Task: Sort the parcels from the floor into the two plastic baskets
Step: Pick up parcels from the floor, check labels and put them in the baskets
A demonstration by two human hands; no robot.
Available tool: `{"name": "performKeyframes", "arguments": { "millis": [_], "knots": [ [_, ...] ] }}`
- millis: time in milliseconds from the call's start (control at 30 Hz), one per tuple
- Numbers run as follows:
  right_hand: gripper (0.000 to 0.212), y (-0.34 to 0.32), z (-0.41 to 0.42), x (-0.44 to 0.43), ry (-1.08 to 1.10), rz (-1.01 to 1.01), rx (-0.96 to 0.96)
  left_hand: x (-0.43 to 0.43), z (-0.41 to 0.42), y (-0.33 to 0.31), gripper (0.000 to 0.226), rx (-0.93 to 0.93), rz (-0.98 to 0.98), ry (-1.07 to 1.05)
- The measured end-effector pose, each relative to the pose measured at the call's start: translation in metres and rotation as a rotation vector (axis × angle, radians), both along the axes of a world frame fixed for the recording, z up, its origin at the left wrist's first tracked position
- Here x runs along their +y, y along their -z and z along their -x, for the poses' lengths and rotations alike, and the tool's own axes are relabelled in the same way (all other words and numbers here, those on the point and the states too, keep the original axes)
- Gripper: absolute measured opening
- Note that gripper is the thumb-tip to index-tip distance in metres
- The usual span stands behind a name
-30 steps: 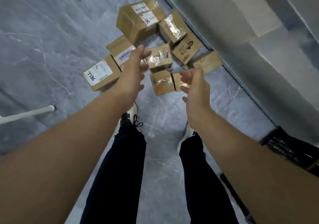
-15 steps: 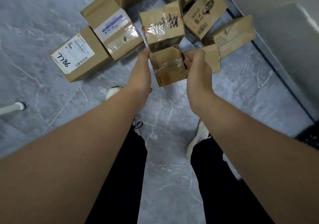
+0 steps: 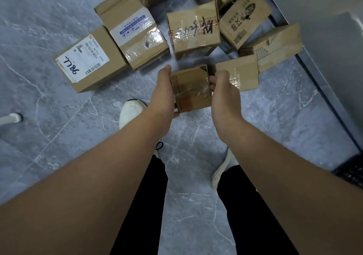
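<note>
Hands grip one small taped parcel (image 3: 191, 89) from both sides, left hand (image 3: 164, 93) flat along its left face and right hand (image 3: 225, 95) curled round its right edge, probably to lift it level from the other parcels (image 3: 193, 32) heaped on the floor (image 3: 59, 136).

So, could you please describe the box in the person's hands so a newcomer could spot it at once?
On the grey stone floor, cardboard boxes lie clustered beside the wall. At the cluster's near edge, closest to the white shoes, is a small tape-wrapped box. It alone is gripped by the left hand and the right hand, one on each side.
</note>
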State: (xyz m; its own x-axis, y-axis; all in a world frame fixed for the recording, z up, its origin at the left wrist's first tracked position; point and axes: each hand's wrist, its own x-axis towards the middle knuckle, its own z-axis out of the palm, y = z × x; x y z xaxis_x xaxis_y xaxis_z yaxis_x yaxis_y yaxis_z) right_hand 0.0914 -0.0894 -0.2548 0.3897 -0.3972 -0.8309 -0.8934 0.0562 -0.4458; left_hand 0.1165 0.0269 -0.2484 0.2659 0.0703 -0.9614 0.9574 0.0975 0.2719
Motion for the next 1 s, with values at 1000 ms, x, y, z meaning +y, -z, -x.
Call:
{"name": "performKeyframes", "arguments": {
  "millis": [1000],
  "knots": [
    [0.027,-0.219,0.006,0.001,0.489,-0.272,-0.144,0.012,-0.019,-0.242,0.053,-0.391,-0.077,0.199]
  ]
}}
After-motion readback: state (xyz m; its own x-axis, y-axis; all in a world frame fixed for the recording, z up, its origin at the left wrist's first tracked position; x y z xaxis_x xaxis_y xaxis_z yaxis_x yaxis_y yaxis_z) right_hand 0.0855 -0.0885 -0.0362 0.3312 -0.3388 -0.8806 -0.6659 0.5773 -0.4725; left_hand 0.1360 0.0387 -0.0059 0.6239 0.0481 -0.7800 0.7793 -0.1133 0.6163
